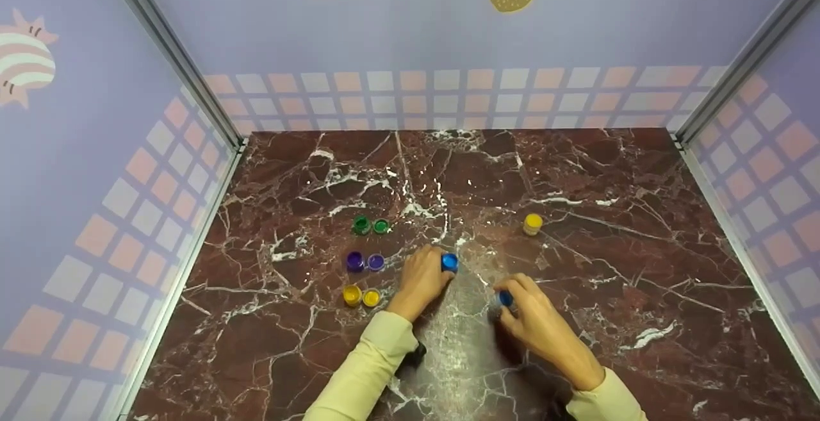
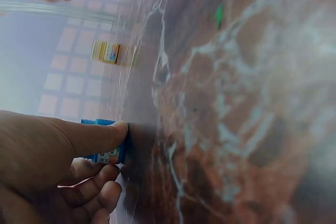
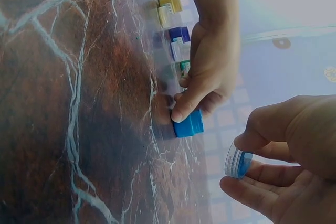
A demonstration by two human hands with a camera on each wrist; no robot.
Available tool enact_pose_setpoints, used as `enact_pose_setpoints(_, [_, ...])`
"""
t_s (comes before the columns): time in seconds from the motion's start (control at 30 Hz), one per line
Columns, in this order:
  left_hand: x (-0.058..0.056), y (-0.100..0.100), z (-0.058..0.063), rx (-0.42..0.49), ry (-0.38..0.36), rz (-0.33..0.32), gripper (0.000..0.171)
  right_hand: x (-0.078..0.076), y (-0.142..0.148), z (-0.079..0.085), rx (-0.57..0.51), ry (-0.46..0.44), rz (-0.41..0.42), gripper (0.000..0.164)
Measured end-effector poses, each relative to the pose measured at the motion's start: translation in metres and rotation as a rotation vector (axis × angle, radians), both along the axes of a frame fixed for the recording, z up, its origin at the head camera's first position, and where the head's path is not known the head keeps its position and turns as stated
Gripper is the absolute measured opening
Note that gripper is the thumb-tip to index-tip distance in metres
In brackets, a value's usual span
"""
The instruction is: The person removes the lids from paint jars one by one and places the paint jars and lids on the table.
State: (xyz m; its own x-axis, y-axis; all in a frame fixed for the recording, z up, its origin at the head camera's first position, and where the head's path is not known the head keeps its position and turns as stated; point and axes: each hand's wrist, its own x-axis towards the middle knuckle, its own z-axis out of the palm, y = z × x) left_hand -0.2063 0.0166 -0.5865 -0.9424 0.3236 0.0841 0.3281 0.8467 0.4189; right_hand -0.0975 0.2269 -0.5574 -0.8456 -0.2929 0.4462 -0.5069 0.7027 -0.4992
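Observation:
My left hand point(image 1: 424, 279) grips a small blue paint jar point(image 1: 450, 262) that stands uncovered on the marble table, thumb and fingers on its sides. To the right, my right hand point(image 1: 532, 315) pinches a clear-rimmed lid with blue inside point(image 3: 239, 162) between thumb and fingers, raised over the table. Left of my left hand are three uncovered jars, each with its lid beside it: a green jar point(image 1: 361, 225) with its lid point(image 1: 382, 226), a purple jar point(image 1: 355, 262) with its lid point(image 1: 376, 263), and a yellow jar point(image 1: 352, 295) with its lid point(image 1: 371, 298).
A yellow-topped jar point(image 1: 533, 224) stands by itself at the right, beyond my right hand. Lilac panels with printed sweets and checks wall in the dark red marble table point(image 1: 640, 248) at the back and both sides.

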Motion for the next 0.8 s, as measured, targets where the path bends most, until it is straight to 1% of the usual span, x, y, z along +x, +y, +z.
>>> enact_pose_setpoints(0.13, [-0.008,0.001,0.0,0.018,-0.017,0.039,0.038,0.0,0.0,0.0,-0.008,-0.007,0.002,0.041])
enact_pose_setpoints(0.27, [-0.015,0.001,0.0,0.007,-0.018,0.073,0.041,-0.001,0.0,0.0,-0.017,-0.012,-0.003,0.042])
enact_pose_setpoints(0.4, [-0.02,0.001,0.0,0.004,-0.044,0.099,0.043,-0.001,0.001,0.0,-0.021,-0.004,-0.002,0.042])
enact_pose_setpoints(0.53, [-0.028,0.001,0.002,0.015,-0.063,0.12,0.041,-0.001,0.001,-0.001,-0.025,0.003,-0.001,0.042])
enact_pose_setpoints(0.7, [-0.037,0.0,0.003,0.015,-0.062,0.149,0.038,-0.001,0.001,0.001,-0.025,-0.011,-0.006,0.042])
enact_pose_setpoints(0.8, [-0.042,-0.001,0.003,0.014,-0.043,0.157,0.038,-0.002,0.002,0.002,-0.027,-0.014,-0.006,0.041])
